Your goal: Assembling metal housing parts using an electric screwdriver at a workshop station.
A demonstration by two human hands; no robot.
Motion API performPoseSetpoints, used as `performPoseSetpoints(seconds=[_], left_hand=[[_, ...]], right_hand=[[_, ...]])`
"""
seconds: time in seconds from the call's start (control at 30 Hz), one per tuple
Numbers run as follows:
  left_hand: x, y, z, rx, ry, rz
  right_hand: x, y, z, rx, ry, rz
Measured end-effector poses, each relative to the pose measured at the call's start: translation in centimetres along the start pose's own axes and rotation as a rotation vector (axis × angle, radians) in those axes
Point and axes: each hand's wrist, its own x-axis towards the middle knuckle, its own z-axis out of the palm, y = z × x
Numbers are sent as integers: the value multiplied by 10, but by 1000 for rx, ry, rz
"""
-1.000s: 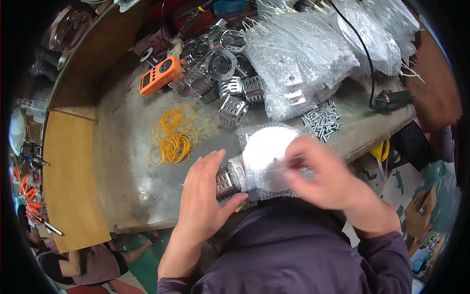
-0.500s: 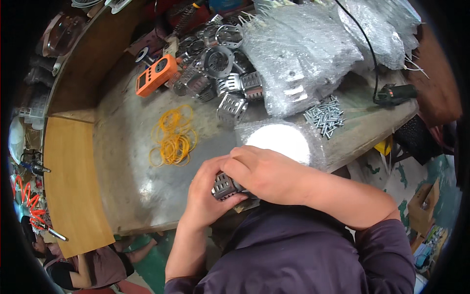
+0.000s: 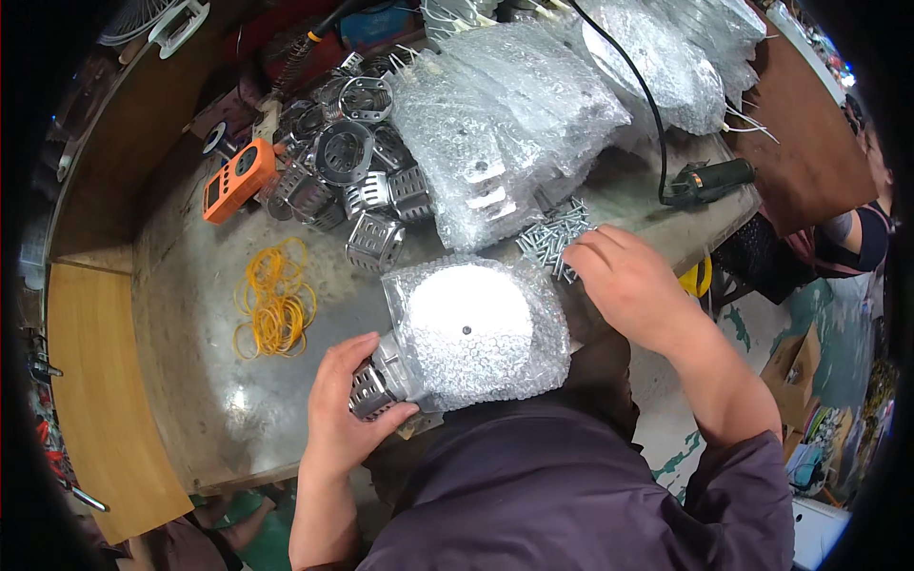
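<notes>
At the near edge of the bench, my left hand [image 3: 333, 414] is closed round a slotted metal cage [image 3: 369, 392]. Against the cage lies a round white disc [image 3: 468, 314] in bubble wrap, a small dark spot at its middle. Over to the right, my right hand [image 3: 633, 285] reaches to a loose pile of silver screws [image 3: 550, 238]. Its fingers are curled together at the pile's right side, and whatever is between the fingertips is hidden.
Several slotted metal cages [image 3: 343, 152] are heaped at the back beside stacked bubble-wrapped pieces [image 3: 514, 105]. An orange meter [image 3: 238, 181] and yellow rubber bands [image 3: 274, 300] lie left. A dark green tool [image 3: 714, 181] with a black cable is at right; a person [image 3: 862, 238] is beyond.
My right hand has left the metal cage and moved right to the screws. The wrapped disc now shows more fully. The whole view has shifted, with bench items appearing further left.
</notes>
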Motion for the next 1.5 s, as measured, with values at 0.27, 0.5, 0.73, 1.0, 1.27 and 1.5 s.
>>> performPoseSetpoints(seconds=[0.27, 0.5, 0.73, 1.0, 1.27, 1.5], left_hand=[[0, 2, 3, 12, 22, -7], [-2, -3, 4, -29, 50, 3], [-3, -7, 3, -46, 25, -13], [3, 5, -2, 11, 47, 7], [3, 2, -1, -35, 25, 32], [2, -3, 0, -69, 29, 24]], right_hand=[[3, 5, 2, -11, -131, -78], [6, 8, -8, 47, -131, -7], [-11, 5, -14, 4, -197, -65], [-6, -11, -4, 138, -119, -15], [43, -108, 48, 814, 28, -124], [50, -113, 57, 897, 41, -55]])
